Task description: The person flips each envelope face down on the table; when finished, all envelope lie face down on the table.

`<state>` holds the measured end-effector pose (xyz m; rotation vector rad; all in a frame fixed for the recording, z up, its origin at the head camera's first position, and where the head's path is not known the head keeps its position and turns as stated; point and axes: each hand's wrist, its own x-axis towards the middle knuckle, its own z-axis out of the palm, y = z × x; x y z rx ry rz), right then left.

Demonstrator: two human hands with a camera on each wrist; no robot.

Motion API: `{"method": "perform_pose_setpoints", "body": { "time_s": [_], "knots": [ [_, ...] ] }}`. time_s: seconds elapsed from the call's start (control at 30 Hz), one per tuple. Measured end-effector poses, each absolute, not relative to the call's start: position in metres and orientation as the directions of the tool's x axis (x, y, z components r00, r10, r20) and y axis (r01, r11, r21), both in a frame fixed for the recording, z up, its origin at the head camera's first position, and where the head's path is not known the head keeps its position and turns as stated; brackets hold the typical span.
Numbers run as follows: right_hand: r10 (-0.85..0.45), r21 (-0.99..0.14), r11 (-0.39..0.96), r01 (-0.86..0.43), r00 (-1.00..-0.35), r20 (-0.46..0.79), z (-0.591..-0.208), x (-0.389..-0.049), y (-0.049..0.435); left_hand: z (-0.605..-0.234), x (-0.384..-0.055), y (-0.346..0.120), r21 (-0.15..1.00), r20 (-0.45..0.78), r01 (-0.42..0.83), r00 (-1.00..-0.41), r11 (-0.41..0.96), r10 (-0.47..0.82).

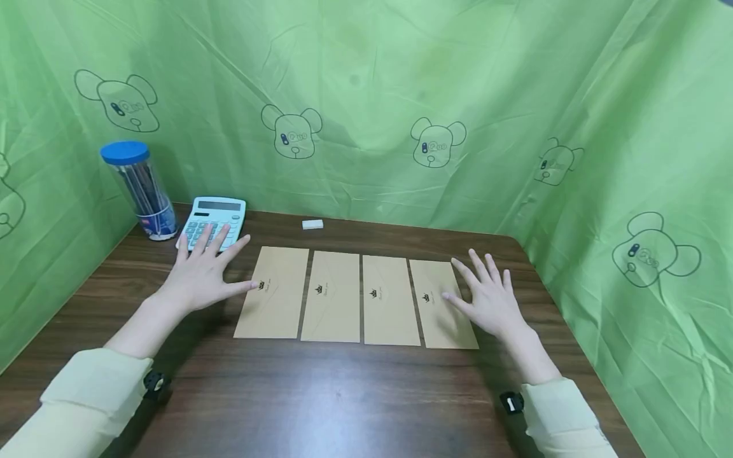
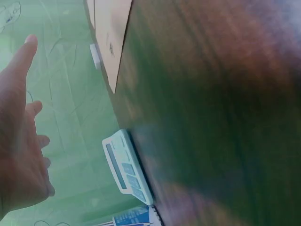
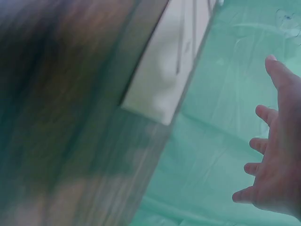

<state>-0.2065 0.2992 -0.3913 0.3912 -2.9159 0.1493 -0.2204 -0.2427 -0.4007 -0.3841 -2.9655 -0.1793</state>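
Observation:
Several tan paper envelopes point(image 1: 332, 318), each with a small dark crown print, lie side by side in a row on the brown wooden table. My left hand point(image 1: 197, 280) hovers at the row's left end, fingers spread, holding nothing; its thumb overlaps the leftmost envelope point(image 1: 275, 312) in the head view. Over the right end is my right hand point(image 1: 489, 299), also spread and holding nothing, with its thumb above the rightmost envelope point(image 1: 443, 318). In the left wrist view the left hand point(image 2: 21, 132) is apart from the table, as is the right hand point(image 3: 280, 150) in the right wrist view.
Behind the left hand sits a light blue calculator point(image 1: 220, 213). A clear tube with a blue lid point(image 1: 126, 152), full of pens or pencils, stands at the back left. A white eraser-like block point(image 1: 312, 224) lies near the back edge. Green curtains point(image 1: 366, 76) enclose the table point(image 1: 332, 401).

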Motion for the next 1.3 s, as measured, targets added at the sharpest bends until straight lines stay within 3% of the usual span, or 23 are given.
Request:
{"method": "perform_pose_setpoints", "body": {
  "time_s": [0.3,0.63,1.07,1.3],
  "knots": [
    [-0.397,-0.063,0.904,-0.423,-0.885,0.243,-0.370,-0.208,0.248,-0.395,-0.231,-0.240,0.096,0.216,0.339,-0.925,0.936,0.313],
    [-0.618,-0.042,0.763,-0.646,-0.746,0.248,-0.360,-0.208,0.176,-0.399,-0.248,-0.237,0.160,0.209,0.418,-0.900,0.894,0.383],
    [-0.832,-0.053,0.530,-0.846,-0.531,0.160,-0.379,-0.213,0.102,-0.415,-0.286,-0.238,0.307,0.152,0.459,-0.888,0.834,0.433],
    [-0.875,-0.045,0.478,-0.877,-0.480,0.057,-0.404,-0.213,0.075,-0.424,-0.300,-0.243,0.358,0.112,0.485,-0.870,0.797,0.480]
  ]
}}
